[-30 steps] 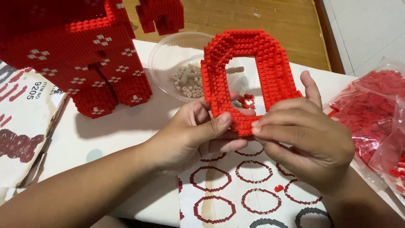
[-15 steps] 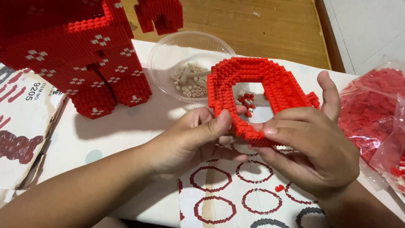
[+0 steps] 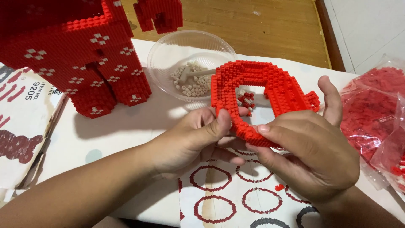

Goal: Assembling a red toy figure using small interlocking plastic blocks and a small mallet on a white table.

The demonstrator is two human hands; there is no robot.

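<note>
The near edge of the red brick ring (image 3: 261, 95) is covered by the thumbs of the left hand (image 3: 196, 141) and the right hand (image 3: 314, 156), so the grip beneath cannot be made out. The large red brick model (image 3: 80, 55) is cut off at the top and left edges. The bag of red bricks (image 3: 375, 114) is cropped at the right. The pale pieces in the clear bowl (image 3: 168, 55) are too small to be told apart.

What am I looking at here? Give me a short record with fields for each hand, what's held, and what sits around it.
Left hand: thumb pressed on the near edge of the ring
Right hand: grips the ring's near right side
Held thing: red ring-shaped piece built of tiny plastic bricks, tilted flat
Behind it: clear round plastic bowl of small white bricks
Far left: large red brick model with white dots
Right: clear bags of red bricks
Under hands: printed sheet with red ring outlines
</note>
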